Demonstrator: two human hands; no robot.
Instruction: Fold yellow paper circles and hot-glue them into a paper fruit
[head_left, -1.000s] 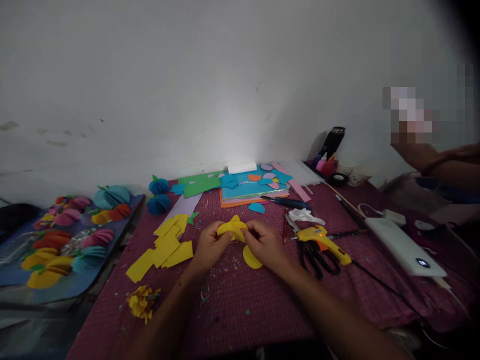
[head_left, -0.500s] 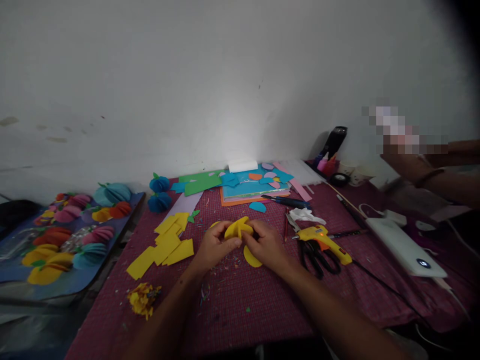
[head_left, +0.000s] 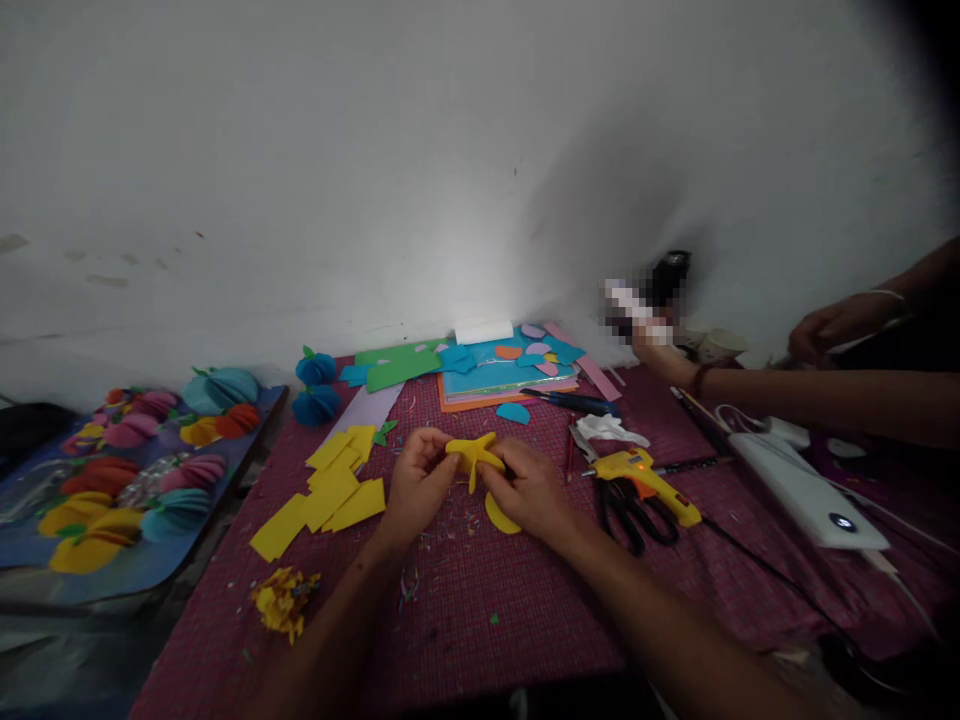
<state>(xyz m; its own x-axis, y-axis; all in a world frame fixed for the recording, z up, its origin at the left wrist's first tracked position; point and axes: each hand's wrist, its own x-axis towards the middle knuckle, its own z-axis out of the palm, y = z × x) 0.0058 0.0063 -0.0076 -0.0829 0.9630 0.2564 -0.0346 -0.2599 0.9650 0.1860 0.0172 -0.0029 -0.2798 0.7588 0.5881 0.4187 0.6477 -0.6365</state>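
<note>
Between my two hands, above the middle of the cloth, is a yellow paper ornament [head_left: 474,456] with several folded fins spreading from its centre. My left hand [head_left: 421,482] pinches its left side with thumb and fingers. From the other side, my right hand [head_left: 529,486] grips a fin. A yellow paper circle [head_left: 501,514] lies on the table just under my right hand. Left of my hands are several yellow paper rectangles [head_left: 334,492], overlapping in a loose pile. A crumpled bunch of yellow paper scraps [head_left: 285,603] sits nearer the front.
At right lie a yellow glue gun [head_left: 645,482], black-handled scissors [head_left: 637,515] and a white power bank [head_left: 806,490]. A blue utility knife [head_left: 574,402] and coloured sheets [head_left: 487,378] are behind. Finished paper ornaments [head_left: 139,470] fill a blue board at left. Another person's arm [head_left: 787,400] reaches in.
The yellow ornament has tilted in my hands, so its fins now point differently. The other person's arm has swung left and down toward the black flask, and their second hand shows at right.
</note>
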